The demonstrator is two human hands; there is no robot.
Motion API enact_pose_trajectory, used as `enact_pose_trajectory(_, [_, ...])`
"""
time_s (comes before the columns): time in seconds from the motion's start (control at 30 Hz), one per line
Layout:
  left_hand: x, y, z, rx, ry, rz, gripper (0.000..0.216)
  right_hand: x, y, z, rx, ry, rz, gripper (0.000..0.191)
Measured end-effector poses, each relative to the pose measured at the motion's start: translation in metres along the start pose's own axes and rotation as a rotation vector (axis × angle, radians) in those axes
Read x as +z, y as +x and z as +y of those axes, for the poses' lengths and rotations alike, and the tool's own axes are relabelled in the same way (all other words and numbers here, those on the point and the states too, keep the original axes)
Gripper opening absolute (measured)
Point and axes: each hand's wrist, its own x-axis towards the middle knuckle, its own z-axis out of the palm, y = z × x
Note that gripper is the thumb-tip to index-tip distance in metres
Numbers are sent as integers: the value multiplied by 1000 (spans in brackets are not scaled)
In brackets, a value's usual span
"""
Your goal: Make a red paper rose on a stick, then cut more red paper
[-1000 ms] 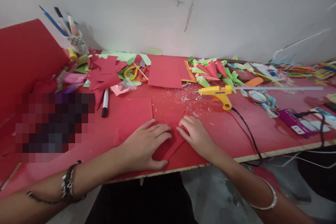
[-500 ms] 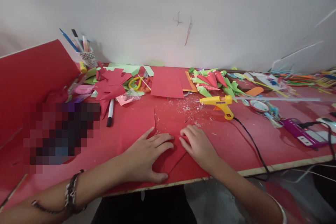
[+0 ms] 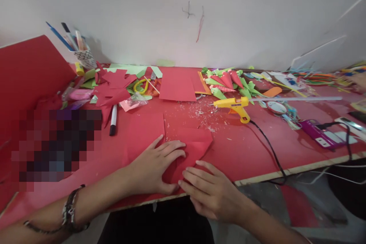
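A folded sheet of red paper (image 3: 197, 145) lies before me near the table's front edge, a flap folded over on it. My left hand (image 3: 156, 167) rests palm down with its fingers spread, pressing the sheet's left part. At the paper's near corner, my right hand (image 3: 211, 190) has its fingers stretched out and slightly bent, touching the sheet at the table edge; its thumb is partly hidden below. Another flat red sheet (image 3: 145, 133) lies under and beyond my left hand.
A yellow glue gun (image 3: 233, 105) lies to the right, its cord running off the edge near a purple power strip (image 3: 321, 133). Behind are red and green paper cones (image 3: 227, 80), red sheets (image 3: 177, 84) and scraps (image 3: 117, 80). A marker (image 3: 113, 120) and pen cup (image 3: 85, 59) stand left.
My right hand has moved from the paper's right side down toward me to its near corner, uncovering the folded right edge. My left hand stays on the sheet. The view has shifted slightly.
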Motion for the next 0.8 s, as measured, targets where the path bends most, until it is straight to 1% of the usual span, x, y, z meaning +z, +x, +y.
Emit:
enact_pose_trajectory(0.1, [-1, 1, 0, -2, 10, -23, 62, 1, 0, -4, 55, 10, 6, 33])
enact_pose_trajectory(0.2, [-1, 1, -1, 6, 13, -33, 64, -5, -2, 2, 101, -16, 7, 33])
enact_pose_trajectory(0.4, [-1, 1, -2, 2, -5, -42, 63, -24, -13, 36, 199, -165, 5, 33])
enact_pose_trajectory(0.57, [-2, 1, -3, -6, 5, -56, 63, -31, -19, 56, 319, -217, -20, 30])
enact_pose_trajectory(0.67, [-2, 0, -3, -19, 24, -55, 67, -31, -20, 57, 351, -223, -35, 31])
enact_pose_trajectory(0.8, [-6, -2, -1, -35, 62, -48, 85, -30, -18, 50, 374, -234, -52, 33])
